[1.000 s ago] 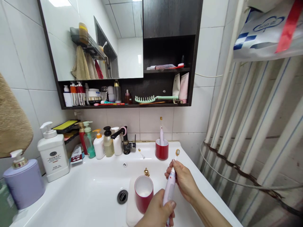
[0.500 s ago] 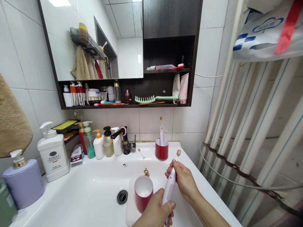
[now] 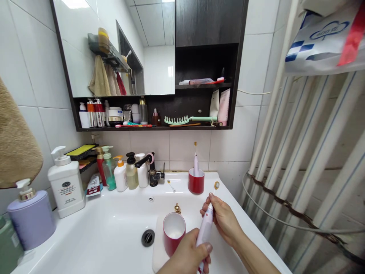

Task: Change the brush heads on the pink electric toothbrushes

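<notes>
**Head view: electric toothbrush held in both hands over the sink**

Obs.: electric toothbrush [image 3: 205,228] held slanted above the right front part of the sink [image 3: 108,228], just right of the red cup [image 3: 173,233]. Its brush head [image 3: 216,185] points up and away.
Left hand [image 3: 186,258]: fingers wrapped tight round the lower handle.
Right hand [image 3: 225,220]: fingertips [image 3: 211,198] pinched narrow on the upper body, near the neck.
A second toothbrush [image 3: 196,163] stands in another red cup [image 3: 196,182] at the back rim.

Risks (judgement):
- The handle looks smooth. If either grip loosens while the other pulls or twists, the brush could slip into the basin, towards the drain [image 3: 148,237].
- The left knuckles sit close to the near cup, so a sideways jerk could tip it.
- The right-hand pinch is on the thin end. Force at an angle there could strain the neck.

Versus the frame one second earlier: the holds are unchanged, and brush and cup keep the same relation. The whole scene sits slightly lower and further right, which fits a small head movement rather than hand travel.
</notes>
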Demonstrator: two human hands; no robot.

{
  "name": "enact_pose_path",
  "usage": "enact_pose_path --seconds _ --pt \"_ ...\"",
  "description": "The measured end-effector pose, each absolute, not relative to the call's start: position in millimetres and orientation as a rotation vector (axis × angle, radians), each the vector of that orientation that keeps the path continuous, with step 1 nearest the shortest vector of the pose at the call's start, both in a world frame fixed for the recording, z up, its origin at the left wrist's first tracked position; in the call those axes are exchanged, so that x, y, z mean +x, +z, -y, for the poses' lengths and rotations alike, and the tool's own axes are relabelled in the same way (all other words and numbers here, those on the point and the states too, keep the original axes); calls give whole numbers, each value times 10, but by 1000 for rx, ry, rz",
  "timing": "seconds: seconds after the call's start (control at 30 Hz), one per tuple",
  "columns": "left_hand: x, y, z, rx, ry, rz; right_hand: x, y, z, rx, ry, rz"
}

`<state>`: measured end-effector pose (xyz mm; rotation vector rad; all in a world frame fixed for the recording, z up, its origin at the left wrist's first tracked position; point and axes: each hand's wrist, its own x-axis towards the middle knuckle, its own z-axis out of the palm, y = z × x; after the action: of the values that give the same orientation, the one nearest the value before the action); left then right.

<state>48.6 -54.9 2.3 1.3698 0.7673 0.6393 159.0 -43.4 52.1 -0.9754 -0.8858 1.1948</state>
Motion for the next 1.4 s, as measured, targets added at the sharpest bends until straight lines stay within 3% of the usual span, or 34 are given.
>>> enact_pose_path --seconds 0.5,0.7,0.8,1.07,1.4 --pt "380 111 514 1638 874 -956 1544 571 467 -1021 1134 1068" --pt "162 298 348 1699 1238 -1221 1464 758 247 -955 780 1069" --pt "82 246 343 1878 1106 -1312 1353 718 93 -1083 648 1248" --pt "-37 46 406 2477 299 -1486 1063 348 -153 -1282 567 1447" --pt "157 235 526 2641 265 -1396 1222 257 18 -1372 507 1464"
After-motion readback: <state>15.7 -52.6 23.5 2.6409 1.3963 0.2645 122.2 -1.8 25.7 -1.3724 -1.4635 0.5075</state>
